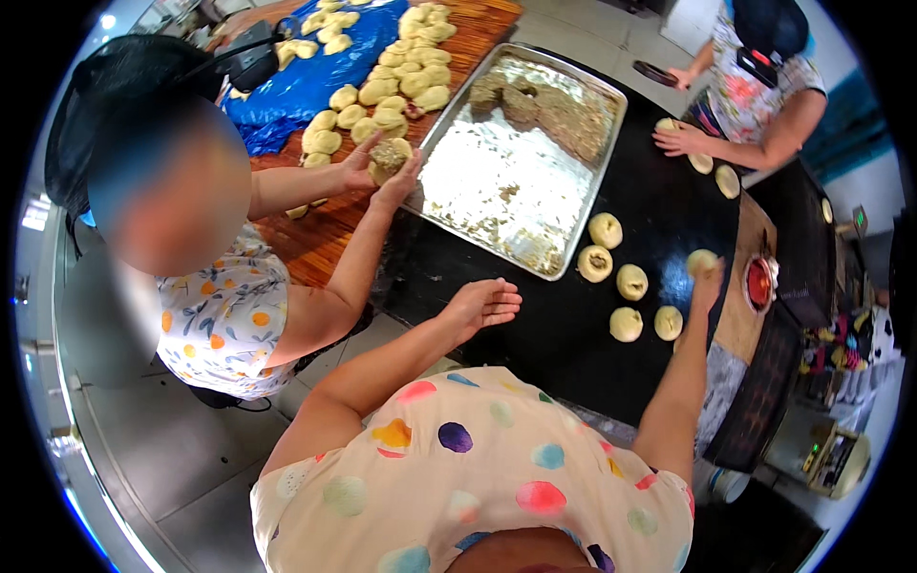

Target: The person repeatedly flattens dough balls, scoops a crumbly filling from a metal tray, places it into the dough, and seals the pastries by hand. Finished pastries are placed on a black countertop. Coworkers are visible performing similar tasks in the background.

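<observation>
Left hand (485,304) hovers empty over the near-left part of the black table (535,344), fingers loosely spread and relaxed, holding nothing. Far left of it, a co-worker in a flowered top cups a filled dough piece (390,155) between both hands, over the wooden board (315,239). Beyond that, a blue sheet (306,81) carries many pale dough pieces. Centre far: a metal tray (497,172) lies at a slant, mostly scraped bare, with crumbly brownish filling (544,110) heaped at its far end.

Just right of the tray, a loose group of filled dough balls (616,277) sits on the table, one with its filling showing on top. Right hand (707,277) is raised at the right edge of that group, fingers closed around one dough ball (702,260), held off the table just beside a small red dish (758,284). Far right, a second co-worker presses dough at the far table edge.

Judgement on handling: the ball looks soft, so a light all-round grip should keep the seam from splitting. It is best kept apart from the neighbouring balls, so that they do not stick. The free left hand is well placed to steady or turn the piece.
</observation>
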A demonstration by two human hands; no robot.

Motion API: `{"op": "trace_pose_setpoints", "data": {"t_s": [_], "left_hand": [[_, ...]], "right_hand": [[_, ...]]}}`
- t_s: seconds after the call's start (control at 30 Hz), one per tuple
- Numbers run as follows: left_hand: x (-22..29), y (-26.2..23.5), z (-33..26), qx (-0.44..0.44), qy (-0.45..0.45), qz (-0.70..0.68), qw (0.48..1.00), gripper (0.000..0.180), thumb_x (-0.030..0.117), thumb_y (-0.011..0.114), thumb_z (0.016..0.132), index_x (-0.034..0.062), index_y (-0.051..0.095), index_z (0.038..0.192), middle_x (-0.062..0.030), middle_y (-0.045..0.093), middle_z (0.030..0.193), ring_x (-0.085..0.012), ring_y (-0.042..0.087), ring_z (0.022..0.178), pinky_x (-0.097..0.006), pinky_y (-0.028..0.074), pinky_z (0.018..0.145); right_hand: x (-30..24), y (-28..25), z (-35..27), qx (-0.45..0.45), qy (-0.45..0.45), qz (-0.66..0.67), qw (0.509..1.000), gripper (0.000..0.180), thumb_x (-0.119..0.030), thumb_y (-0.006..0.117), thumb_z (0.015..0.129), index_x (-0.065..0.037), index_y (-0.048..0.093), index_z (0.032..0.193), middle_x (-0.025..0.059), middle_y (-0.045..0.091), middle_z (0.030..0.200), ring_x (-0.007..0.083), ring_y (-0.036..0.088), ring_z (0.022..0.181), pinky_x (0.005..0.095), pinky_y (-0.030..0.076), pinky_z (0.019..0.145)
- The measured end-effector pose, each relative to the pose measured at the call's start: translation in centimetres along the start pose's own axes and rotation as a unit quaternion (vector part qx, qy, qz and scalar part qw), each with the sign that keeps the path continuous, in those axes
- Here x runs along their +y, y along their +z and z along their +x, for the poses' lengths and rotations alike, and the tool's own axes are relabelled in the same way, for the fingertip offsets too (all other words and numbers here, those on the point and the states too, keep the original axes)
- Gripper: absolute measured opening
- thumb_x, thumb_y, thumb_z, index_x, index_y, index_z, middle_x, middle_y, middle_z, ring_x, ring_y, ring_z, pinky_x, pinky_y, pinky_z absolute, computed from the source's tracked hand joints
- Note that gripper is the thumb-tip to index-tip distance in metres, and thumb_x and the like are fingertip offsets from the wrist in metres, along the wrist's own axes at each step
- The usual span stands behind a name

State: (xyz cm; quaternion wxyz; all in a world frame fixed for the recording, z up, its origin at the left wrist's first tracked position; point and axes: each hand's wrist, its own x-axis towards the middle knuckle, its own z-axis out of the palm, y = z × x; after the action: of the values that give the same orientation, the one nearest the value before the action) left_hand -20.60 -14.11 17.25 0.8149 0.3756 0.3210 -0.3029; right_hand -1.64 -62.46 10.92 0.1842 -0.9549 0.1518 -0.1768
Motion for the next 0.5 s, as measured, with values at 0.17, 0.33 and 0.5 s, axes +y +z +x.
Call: {"op": "trace_pose_setpoints", "data": {"t_s": [0.17,0.33,0.5], "left_hand": [[1.3,-2.6,-0.4,0.033,0.022,-0.017,0.999,0.032,0.026,0.046,0.1,-0.0005,0.056,0.115,-0.0122,0.063,0.106,-0.0216,0.063,0.097,-0.036,0.052,0.09],[3.3,-5.1,0.8,0.061,0.067,0.005,0.996,0.03,0.024,0.047,0.099,-0.0003,0.056,0.114,-0.0119,0.063,0.105,-0.0204,0.064,0.096,-0.034,0.053,0.088],[5.2,-7.9,3.3,0.115,0.138,-0.001,0.984,0.027,0.02,0.052,0.096,-0.0002,0.057,0.114,-0.0114,0.064,0.104,-0.0192,0.064,0.094,-0.032,0.055,0.084]], "right_hand": [[-3.2,3.9,-3.6,-0.112,0.0,0.054,0.992,0.035,-0.022,0.064,0.088,-0.007,0.065,0.12,0.0137,0.068,0.114,0.0271,0.065,0.106,0.0342,0.049,0.092],[-13.1,4.0,-6.8,-0.161,0.015,0.299,0.941,0.023,-0.012,0.058,0.095,-0.001,0.068,0.112,0.0096,0.07,0.106,0.0169,0.066,0.098,0.0277,0.049,0.088],[-22.9,5.3,-9.8,-0.22,0.002,0.371,0.902,0.023,-0.011,0.058,0.095,0.002,0.066,0.112,0.0083,0.069,0.105,0.0146,0.065,0.098,0.0265,0.05,0.087]]}}
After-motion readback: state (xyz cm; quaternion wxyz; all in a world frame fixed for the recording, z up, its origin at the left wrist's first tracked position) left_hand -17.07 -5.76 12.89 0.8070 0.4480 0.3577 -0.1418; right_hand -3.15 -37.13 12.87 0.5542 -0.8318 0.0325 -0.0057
